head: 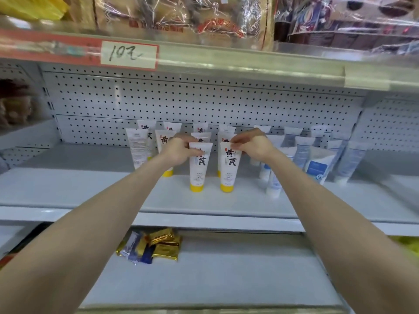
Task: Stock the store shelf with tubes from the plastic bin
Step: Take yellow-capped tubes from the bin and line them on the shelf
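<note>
On the shelf (90, 189), perhaps ten yellow-capped tubes, two front tubes (199, 166) pinched by fingers (197, 151)

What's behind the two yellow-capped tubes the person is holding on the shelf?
More matching tubes stand in rows behind the front two tubes, back to the pegboard. The left hand and right hand cover parts of them.

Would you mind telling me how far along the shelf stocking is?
Several yellow-capped tubes already stand in rows at the back of the shelf. In hand: the left hand and right hand each pinch a front tube standing cap-down. The bin is out of view, so what remains is unknown.
</note>
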`<act>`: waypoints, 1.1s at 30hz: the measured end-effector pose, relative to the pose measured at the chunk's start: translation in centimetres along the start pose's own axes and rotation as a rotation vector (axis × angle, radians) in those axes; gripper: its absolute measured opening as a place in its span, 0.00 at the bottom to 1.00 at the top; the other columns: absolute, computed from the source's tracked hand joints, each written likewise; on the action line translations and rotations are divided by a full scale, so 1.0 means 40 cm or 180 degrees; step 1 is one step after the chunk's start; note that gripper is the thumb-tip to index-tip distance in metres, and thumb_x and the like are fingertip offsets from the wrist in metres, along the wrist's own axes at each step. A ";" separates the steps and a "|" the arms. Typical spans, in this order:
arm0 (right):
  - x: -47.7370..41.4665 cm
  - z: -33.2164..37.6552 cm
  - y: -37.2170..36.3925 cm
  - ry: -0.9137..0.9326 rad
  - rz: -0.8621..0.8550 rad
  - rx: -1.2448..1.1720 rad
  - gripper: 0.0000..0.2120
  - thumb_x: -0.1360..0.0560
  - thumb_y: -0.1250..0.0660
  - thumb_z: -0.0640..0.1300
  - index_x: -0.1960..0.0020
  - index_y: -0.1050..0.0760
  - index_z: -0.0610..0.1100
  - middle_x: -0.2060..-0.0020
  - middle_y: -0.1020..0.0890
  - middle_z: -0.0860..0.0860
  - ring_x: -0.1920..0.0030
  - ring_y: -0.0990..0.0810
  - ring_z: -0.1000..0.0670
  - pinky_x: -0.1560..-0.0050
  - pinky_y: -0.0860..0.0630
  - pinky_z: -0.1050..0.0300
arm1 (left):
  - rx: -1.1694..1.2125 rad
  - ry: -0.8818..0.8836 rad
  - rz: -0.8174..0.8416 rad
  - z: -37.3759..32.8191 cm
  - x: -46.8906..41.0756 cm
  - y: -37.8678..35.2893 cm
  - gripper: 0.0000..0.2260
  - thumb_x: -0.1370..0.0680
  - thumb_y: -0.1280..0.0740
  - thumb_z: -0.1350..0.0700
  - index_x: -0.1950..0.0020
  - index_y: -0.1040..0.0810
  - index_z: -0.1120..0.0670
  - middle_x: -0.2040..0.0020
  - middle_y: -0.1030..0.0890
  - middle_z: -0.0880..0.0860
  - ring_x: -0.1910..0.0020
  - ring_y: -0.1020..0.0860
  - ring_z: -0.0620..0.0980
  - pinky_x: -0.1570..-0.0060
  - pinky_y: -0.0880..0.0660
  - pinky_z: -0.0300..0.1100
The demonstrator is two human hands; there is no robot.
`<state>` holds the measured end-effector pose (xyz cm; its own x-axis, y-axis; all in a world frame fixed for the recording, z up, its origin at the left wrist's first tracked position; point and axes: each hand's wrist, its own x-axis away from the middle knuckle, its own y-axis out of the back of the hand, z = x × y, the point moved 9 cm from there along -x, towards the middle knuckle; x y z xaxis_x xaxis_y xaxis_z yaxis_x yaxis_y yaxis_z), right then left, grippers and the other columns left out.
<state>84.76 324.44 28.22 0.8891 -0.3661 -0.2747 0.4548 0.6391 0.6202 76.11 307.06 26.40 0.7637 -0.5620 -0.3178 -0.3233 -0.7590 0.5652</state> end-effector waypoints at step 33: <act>0.049 0.111 0.046 0.0204 0.0009 0.0579 0.12 0.29 0.29 0.42 0.46 0.20 0.42 0.49 0.18 0.44 0.42 0.24 0.44 0.40 0.26 0.49 | -0.0446 0.0091 0.0151 -0.085 0.061 0.067 0.17 0.26 0.29 0.55 0.40 0.24 0.58 0.45 0.20 0.58 0.47 0.22 0.54 0.49 0.27 0.43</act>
<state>87.13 321.90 32.09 0.8944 -0.3170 -0.3155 0.4407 0.5051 0.7421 79.02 304.78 29.71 0.7657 -0.5849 -0.2675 -0.2798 -0.6774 0.6803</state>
